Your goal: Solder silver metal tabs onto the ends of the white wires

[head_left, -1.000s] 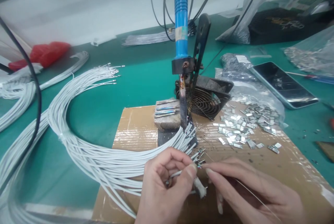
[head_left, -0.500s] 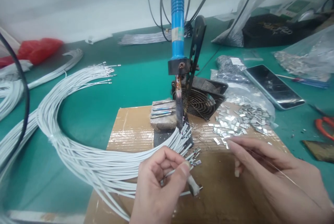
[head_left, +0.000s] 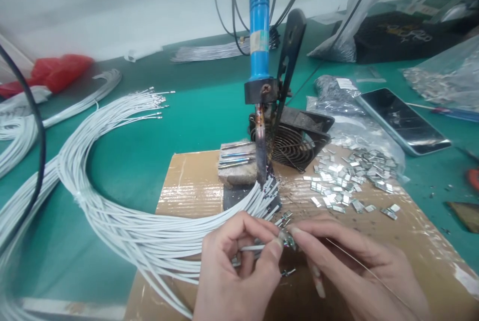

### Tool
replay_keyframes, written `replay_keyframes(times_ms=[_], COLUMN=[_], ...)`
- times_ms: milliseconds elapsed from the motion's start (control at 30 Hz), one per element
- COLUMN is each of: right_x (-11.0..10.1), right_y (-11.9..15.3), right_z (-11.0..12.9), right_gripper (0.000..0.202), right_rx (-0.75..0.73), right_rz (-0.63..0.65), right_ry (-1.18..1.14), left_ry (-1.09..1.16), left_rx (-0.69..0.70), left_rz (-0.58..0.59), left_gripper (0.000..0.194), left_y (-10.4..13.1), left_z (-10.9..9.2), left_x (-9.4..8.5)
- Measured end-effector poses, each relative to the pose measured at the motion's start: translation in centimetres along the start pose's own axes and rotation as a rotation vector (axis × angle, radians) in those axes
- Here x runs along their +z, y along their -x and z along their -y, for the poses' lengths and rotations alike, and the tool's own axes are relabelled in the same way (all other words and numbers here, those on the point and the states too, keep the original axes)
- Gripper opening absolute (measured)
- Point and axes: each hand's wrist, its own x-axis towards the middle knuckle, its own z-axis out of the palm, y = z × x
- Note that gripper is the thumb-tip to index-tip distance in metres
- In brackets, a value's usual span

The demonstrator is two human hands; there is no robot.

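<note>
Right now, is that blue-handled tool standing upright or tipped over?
Upright: its blue handle points up, and the metal rod below points down towards the white wires.

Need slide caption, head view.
Left hand pinches a white cable, right hand holds thin wire, in front of a blue-handled soldering iron.

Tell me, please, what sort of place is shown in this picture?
Probably a small electronics assembly workshop: what looks like a soldering iron is held upright, near bundled white cables and many scattered small metal pieces.
</note>
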Motion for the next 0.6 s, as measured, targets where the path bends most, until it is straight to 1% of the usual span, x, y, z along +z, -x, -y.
replay_keyframes(times_ms=[100, 400, 500, 600], right_x=[0.0, 0.41, 0.43, 0.36], right_y=[-0.04, -0.54, -0.48, -0.35], right_z=[-0.34, -0.68, -0.78, -0.8], right_gripper=[0.01, 0.007, 0.003, 0.005], right_rx=[0.005, -0.034, -0.056, -0.053], right_rz=[0.044, 0.063, 0.057, 0.025], right_ry=[-0.035, 0.029, 0.028, 0.006], left_ry=[0.009, -0.007, -0.01, -0.016], left_rx=[0.002, 0.024, 0.021, 0.013], left_rz=[-0.005, -0.04, -0.054, -0.053], left_gripper=[0.014, 0.018, 0.017, 0.018], left_y=[-0.05, -0.05, -0.06, -0.11], left_z=[-0.05, -0.02, -0.03, -0.11], left_x=[0.12, 0.38, 0.45, 0.49])
